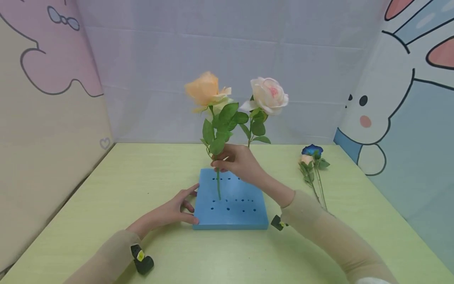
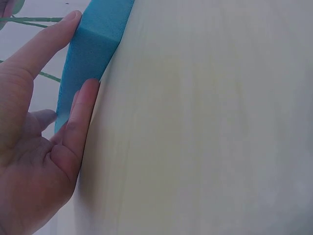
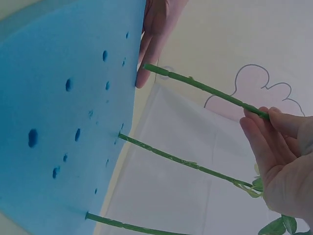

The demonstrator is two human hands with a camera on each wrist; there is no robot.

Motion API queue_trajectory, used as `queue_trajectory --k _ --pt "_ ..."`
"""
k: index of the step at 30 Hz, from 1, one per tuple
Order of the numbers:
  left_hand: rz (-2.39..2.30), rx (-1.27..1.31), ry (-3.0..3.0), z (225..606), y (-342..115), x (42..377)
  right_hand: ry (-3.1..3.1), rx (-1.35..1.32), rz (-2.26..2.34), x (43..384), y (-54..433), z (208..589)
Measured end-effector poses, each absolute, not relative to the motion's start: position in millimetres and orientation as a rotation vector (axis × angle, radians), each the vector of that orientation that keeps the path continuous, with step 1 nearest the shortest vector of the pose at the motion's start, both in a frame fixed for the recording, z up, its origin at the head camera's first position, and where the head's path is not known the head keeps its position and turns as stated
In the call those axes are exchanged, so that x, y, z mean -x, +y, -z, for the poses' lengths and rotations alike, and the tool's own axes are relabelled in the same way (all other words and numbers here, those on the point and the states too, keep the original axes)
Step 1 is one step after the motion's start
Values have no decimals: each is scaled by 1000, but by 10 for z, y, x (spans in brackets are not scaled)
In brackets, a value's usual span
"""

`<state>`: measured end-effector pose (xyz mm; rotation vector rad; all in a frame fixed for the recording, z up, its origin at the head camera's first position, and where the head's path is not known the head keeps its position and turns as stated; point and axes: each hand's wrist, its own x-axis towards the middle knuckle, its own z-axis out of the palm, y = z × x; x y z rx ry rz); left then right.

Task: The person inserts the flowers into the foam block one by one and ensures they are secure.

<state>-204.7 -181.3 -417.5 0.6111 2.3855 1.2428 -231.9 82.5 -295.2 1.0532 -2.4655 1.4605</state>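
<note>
My right hand point(image 1: 239, 161) pinches the green stem point(image 3: 208, 89) of a peach rose point(image 1: 205, 90) between thumb and fingers. In the right wrist view the stem's lower end hangs free, apart from the blue foam board point(image 1: 237, 219). My left hand point(image 1: 177, 207) rests against the board's left side with spread fingers point(image 2: 84, 105) touching its edge. Behind the right hand stands a white-pink rose point(image 1: 269, 95). Two other stems, one of them a near stem point(image 3: 166, 155), are stuck upright in the board. A pale yellow bloom point(image 1: 220, 107) is partly hidden behind the peach rose.
Rows of small holes point(image 1: 228, 209) dot the board's top. A blue rose point(image 1: 312, 150) and a pale peach rose point(image 1: 306, 159) lie on the table point(image 1: 170, 252) at the right. Fabric walls point(image 1: 227, 47) enclose the back and sides.
</note>
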Motion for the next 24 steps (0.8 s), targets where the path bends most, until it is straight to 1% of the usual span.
queue_trajectory --k 4,9,16,24 --pt "-1247 -604 2384 4181 -1813 2051 -2479 -1004 -1542 2332 807 3006" --pt "-1250 -612 2384 4189 -1820 2057 -2500 -1050 -1577 2338 775 3069" --pt "-1255 -634 2379 4191 -1838 2059 -2483 -1163 -1424 2316 721 3134" --pt "-1250 -643 2378 4193 -1843 2062 -2459 -1195 -1319 2310 703 3169"
